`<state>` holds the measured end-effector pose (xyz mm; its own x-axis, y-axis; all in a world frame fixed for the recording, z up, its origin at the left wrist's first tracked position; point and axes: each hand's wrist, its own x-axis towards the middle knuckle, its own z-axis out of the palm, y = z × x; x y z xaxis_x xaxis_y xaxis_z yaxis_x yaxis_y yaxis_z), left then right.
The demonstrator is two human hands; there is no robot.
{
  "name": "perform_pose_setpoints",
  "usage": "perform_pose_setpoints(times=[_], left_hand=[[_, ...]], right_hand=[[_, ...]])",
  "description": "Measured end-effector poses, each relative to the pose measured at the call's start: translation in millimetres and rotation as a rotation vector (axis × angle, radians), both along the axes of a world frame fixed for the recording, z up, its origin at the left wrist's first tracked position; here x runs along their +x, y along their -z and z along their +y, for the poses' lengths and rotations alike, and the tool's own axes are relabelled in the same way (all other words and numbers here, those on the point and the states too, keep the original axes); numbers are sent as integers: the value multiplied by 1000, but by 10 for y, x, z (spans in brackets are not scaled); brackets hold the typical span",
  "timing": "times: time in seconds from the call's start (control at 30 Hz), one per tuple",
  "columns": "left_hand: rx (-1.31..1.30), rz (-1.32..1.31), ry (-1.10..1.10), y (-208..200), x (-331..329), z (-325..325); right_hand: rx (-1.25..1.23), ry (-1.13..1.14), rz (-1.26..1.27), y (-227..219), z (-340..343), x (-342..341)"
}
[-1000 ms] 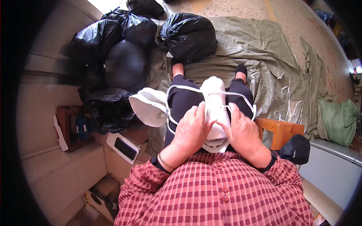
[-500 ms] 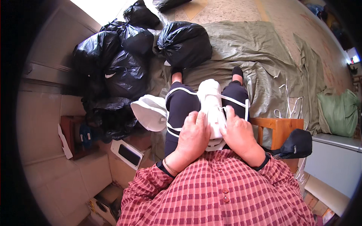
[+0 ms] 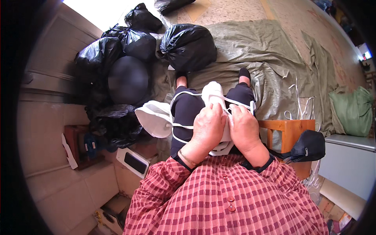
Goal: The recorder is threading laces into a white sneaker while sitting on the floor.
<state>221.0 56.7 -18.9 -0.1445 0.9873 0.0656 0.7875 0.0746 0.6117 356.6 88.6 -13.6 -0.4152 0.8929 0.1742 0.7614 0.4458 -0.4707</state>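
A stack of white cup-shaped pieces (image 3: 212,91), which look like dust masks, lies lengthwise between my thighs. Another white cup (image 3: 153,119) sits to the left, beside my left knee. White straps (image 3: 181,126) run from it across both legs. My left hand (image 3: 208,127) is closed, its fingertips pinched together over the stack. Close beside it, my right hand (image 3: 243,129) is closed too, pinching where a strap comes in from the right knee. The fingertips hide most of what they grip. White ribbed edges (image 3: 222,149) show below my wrists.
Full black plastic bags (image 3: 188,47) stand at the front left; a blurred round patch covers one. A greenish tarp (image 3: 258,47) lies on the floor. On the right are a wooden stool (image 3: 290,135), a dark pouch (image 3: 307,147), loose white straps (image 3: 299,100) and a green sack (image 3: 352,111).
Both hands have moved slightly forward along the stack. Their fingers, straighter before, are now curled and pinched. The strap by the right knee has shifted.
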Motion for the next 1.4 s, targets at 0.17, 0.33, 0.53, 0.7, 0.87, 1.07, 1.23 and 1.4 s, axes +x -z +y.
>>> perform_pose_setpoints(times=[0.17,0.33,0.53,0.7,0.87,1.07,1.23,1.4], left_hand=[[-78,41,37,-9,-13,45],[-77,355,167,-5,-41,138],[357,1042,617,-106,-127,243],[340,937,868,-160,-251,205],[174,64,984,-578,3,-815],[-136,36,156,-285,-301,-675],[-233,115,72,-144,-401,-322],[-93,182,196,-29,-529,63]], right_hand=[[-15,-69,47,88,105,66],[-110,-144,268,168,234,126],[-201,-195,431,234,277,218],[-290,-166,512,199,197,244],[45,-395,406,140,172,200],[-7,-597,322,55,113,148],[33,-629,179,13,115,127],[108,-592,-18,-32,83,109]])
